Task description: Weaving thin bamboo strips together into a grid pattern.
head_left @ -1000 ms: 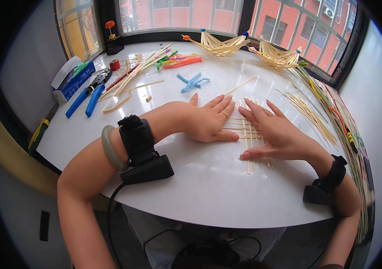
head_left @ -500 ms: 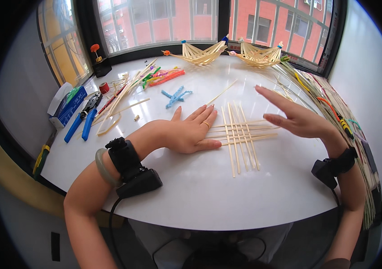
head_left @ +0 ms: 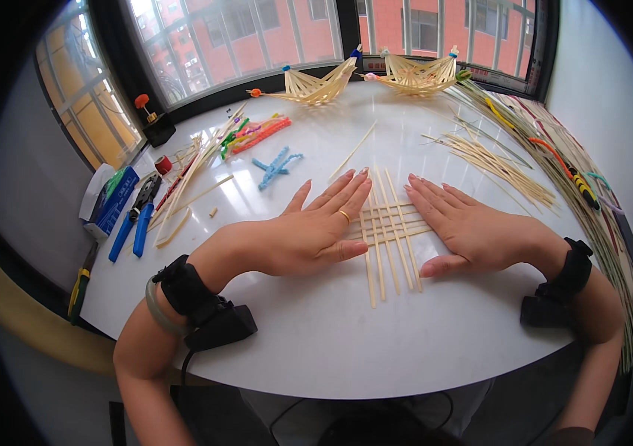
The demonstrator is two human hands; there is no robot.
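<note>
A small open lattice of pale woven strips (head_left: 386,232) lies flat on the white table, several strips crossing several others. My left hand (head_left: 314,233) rests flat over the lattice's left side, fingers stretched and a ring on one of them. Over the right ends of the crosswise strips lies my right hand (head_left: 467,227), palm down, its fingers extended and the thumb apart. The strip ends beneath both hands are hidden. A single loose strip (head_left: 353,151) lies beyond my left fingertips.
Blue-handled pliers (head_left: 136,219), a blue box (head_left: 112,195) and loose strips are at the left. Light-blue fuzzy stems (head_left: 278,168) lie farther in. Two woven boat-shaped baskets (head_left: 322,83) stand by the window. A strip bundle (head_left: 496,165) and long green stalks (head_left: 547,163) lie right.
My right hand has come down and left from above the table onto the lattice's right side. My left hand stays spread at the left side. The whole view has shifted slightly.
</note>
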